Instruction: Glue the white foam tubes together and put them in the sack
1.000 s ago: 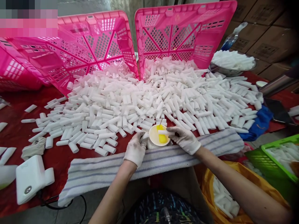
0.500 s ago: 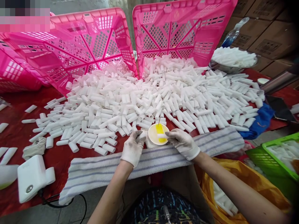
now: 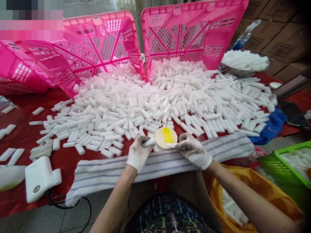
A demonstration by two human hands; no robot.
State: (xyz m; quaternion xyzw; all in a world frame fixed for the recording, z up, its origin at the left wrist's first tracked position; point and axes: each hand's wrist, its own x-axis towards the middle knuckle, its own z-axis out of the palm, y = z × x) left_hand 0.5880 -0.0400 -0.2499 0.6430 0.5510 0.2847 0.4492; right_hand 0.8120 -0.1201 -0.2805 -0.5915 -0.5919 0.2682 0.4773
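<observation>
On the far left of the red table [image 3: 65, 158] a white box [image 3: 37, 179] stands with a dark cable, and a crumpled rag [image 3: 42, 149] lies just behind it. Next comes a pink crate [image 3: 102, 20], tipped on its side, with a great heap of white tubes [image 3: 136, 102] spread before it across the table. A striped towel [image 3: 97, 174] runs along the near edge. Above it the gloved left hand [image 3: 138, 153] has its fingers closed around one tube [image 3: 149, 141], though its far side is partly hidden from here. Right beside that sits a small dish [image 3: 159, 137] with a yellow strip in it and a thin rod [image 3: 166, 125] sticking up. The gloved right hand [image 3: 193, 150] pinches another tube [image 3: 171, 145] by its right end, the free end over the dish's near side, by the strip's lower end. Behind stands a second pink crate [image 3: 179, 12]. Farther right are an orange bag [image 3: 257, 184] of tubes, a heaped metal bowl [image 3: 238, 73] and a green crate [image 3: 270, 166].
</observation>
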